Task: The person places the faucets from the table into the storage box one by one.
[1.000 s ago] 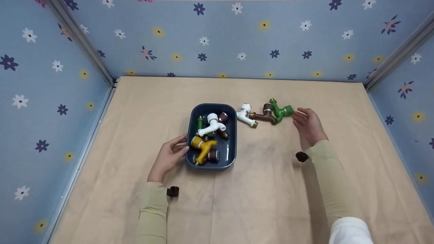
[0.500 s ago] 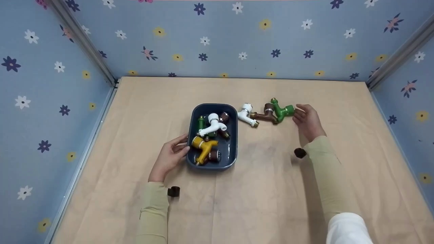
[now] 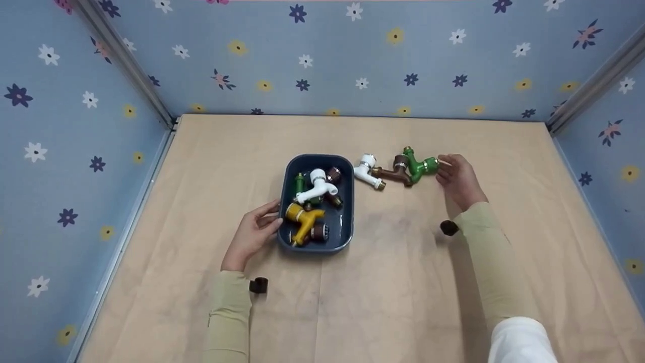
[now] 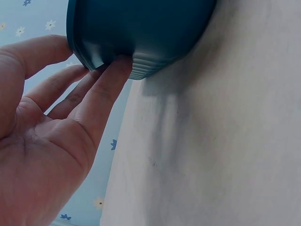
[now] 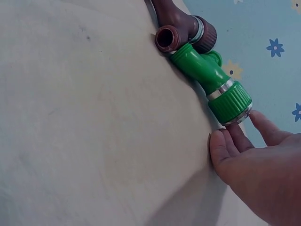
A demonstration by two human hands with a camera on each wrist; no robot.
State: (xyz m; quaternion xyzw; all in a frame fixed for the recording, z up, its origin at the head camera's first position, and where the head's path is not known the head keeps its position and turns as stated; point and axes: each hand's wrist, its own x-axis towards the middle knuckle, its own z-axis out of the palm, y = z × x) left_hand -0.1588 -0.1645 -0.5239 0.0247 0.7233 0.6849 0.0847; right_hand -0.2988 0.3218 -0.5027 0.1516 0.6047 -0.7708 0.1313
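Observation:
A dark blue plastic basin (image 3: pixel 345 222) holds several taps, among them a white tap (image 3: pixel 318 186), a yellow tap (image 3: pixel 305 222) and a green tap partly hidden under the white one. My left hand (image 3: pixel 250 237) touches the basin's left outer side; in the left wrist view its extended fingers and thumb rest against the wall and rim. To the basin's right, a white tap (image 3: pixel 369 172), a brown tap (image 3: pixel 395 172) and a green tap (image 3: pixel 418 165) lie in a row. The fingertips of my right hand (image 3: pixel 459 181) touch the end of that green tap's knob (image 5: pixel 233 104).
A beige cloth (image 3: pixel 383 282) covers the table. Blue flowered panels (image 3: pixel 352 60) stand at the back and both sides, with grey metal posts (image 3: pixel 126 65) at the corners.
The right fingertips have come slightly closer to the green tap's knob. The left hand, basin and taps keep their places; the whole head view has shifted slightly.

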